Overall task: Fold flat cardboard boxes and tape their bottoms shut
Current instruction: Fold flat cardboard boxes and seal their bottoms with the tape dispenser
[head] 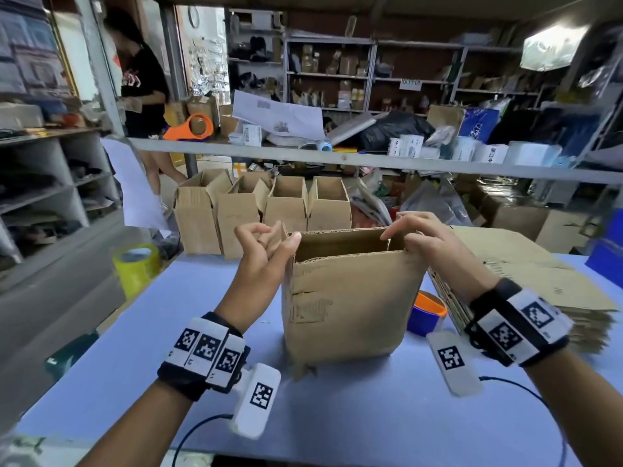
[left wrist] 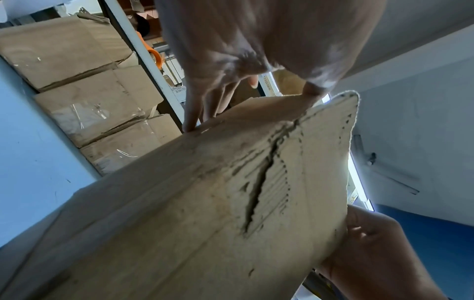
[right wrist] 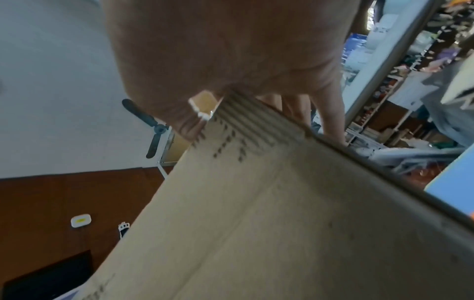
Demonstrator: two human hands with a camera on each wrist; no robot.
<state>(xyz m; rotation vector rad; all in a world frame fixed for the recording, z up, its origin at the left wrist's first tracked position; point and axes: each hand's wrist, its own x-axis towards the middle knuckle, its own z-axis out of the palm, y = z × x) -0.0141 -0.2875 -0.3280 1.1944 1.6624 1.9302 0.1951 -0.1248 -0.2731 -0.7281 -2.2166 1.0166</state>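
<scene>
Pinching the top corners of an upright brown corrugated cardboard box [head: 347, 298], both hands hold it open at frame centre: the left hand [head: 266, 254] has thumb and fingers closed on the upper left corner, the right hand [head: 428, 244] on the upper right edge. Its base rests on the pale blue tabletop [head: 101, 365]. An orange-and-blue tape roll [head: 425, 312] sits just right of it, beside a stack of flat cardboard sheets [head: 539, 274]. Four assembled open boxes [head: 263, 210] stand behind, a yellow tape roll [head: 136, 267] at left.
</scene>
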